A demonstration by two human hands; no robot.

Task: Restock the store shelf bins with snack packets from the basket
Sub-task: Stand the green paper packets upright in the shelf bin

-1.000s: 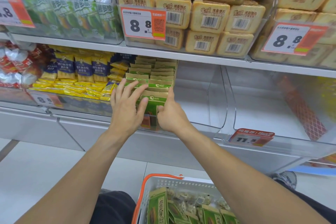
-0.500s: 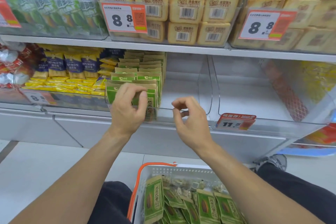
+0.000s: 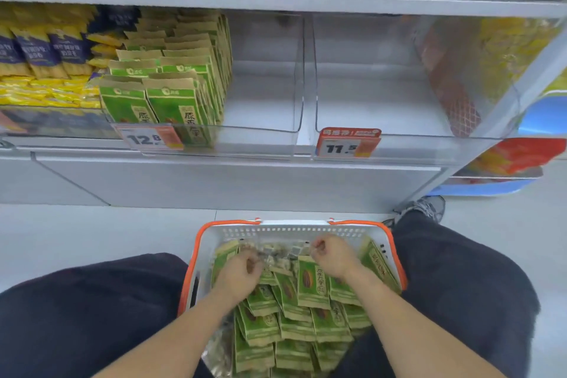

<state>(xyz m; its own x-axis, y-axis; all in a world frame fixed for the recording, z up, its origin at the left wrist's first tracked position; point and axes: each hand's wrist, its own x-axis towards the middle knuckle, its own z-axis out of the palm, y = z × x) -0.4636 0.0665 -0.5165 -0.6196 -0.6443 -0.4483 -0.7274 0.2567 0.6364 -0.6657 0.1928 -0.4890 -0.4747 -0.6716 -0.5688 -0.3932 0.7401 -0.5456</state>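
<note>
Both hands [image 3: 237,273] [image 3: 333,258] dropped from bin [image 3: 260,129] into basket [image 3: 211,236], curled, seemingly clutching nothing

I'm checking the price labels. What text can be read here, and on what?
"12.8": price tag on the green packets' bin.
"11.5": red price tag on the clear bin to its right.
"原香": front green packets, partly hidden.
Top shelf tags, barcodes, blue packets: unreadable.

green snack packets [image 3: 312,282] heaped in orange-rimmed basket [image 3: 293,229]
</note>
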